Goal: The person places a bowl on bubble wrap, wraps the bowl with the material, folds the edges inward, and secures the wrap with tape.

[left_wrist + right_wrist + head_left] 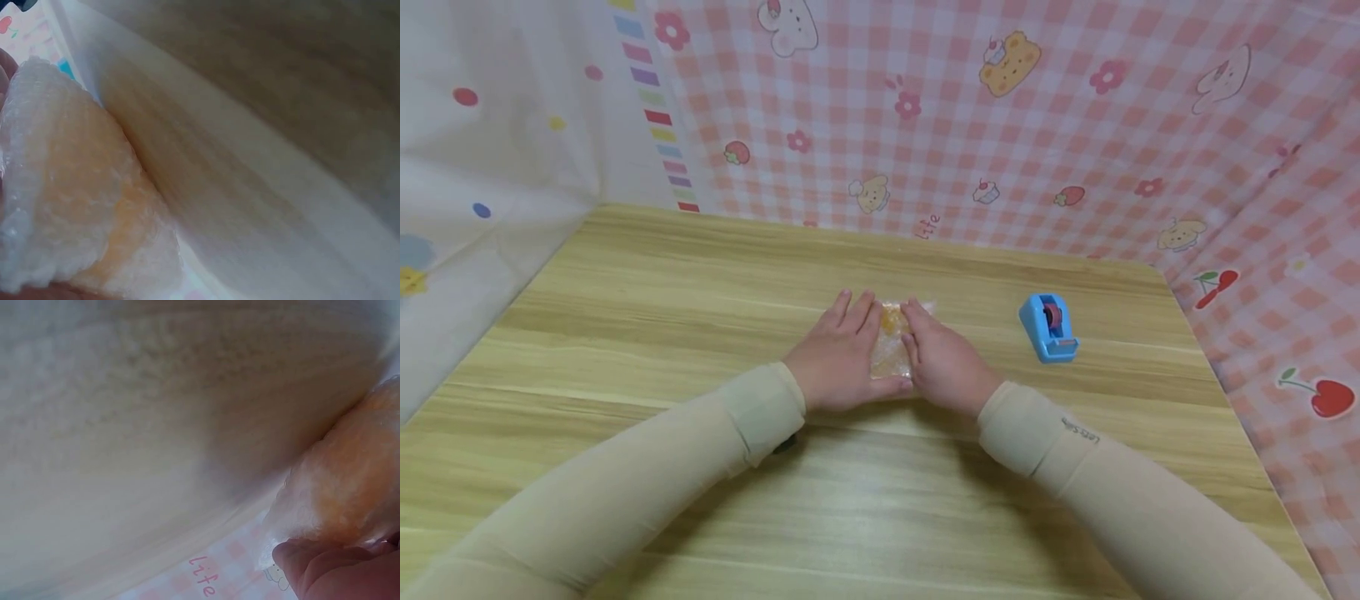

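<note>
A small packet of clear bubble wrap (891, 354) with something yellow-orange inside lies on the wooden table between both hands. My left hand (838, 354) lies along its left side, fingers straight and thumb stretched across the near edge. From the right, my right hand (951, 358) holds the packet's edge, thumb and fingers on the wrap. In the left wrist view the bubble wrap (69, 175) is folded in layers over the orange content. The right wrist view shows fingers (337, 565) against the wrapped bundle (353, 481).
A blue tape dispenser (1045, 333) with a reddish roll stands to the right of the hands. Pink checked cloth (880, 125) with cartoon prints hangs behind and to the right of the table (700, 275). White dotted cloth (512, 150) hangs at the left.
</note>
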`<move>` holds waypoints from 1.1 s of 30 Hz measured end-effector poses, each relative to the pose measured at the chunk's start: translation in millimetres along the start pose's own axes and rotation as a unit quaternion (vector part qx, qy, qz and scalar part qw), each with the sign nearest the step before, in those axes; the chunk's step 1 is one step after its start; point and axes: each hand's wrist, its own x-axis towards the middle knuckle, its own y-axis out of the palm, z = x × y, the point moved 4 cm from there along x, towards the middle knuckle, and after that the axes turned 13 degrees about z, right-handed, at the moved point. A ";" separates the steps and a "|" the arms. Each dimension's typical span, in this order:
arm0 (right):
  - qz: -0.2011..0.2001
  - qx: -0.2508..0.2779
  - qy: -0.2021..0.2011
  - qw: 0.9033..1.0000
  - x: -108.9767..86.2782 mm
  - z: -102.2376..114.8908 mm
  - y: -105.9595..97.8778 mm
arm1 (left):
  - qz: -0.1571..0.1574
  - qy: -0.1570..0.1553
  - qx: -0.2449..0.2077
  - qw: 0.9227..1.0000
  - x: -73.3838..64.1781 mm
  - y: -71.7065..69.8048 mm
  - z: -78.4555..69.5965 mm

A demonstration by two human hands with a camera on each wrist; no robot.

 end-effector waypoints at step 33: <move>0.008 0.007 0.015 1.000 -48.2 -33.6 -25.8 | 0.025 0.019 -0.028 0.999 3.5 -4.9 1.2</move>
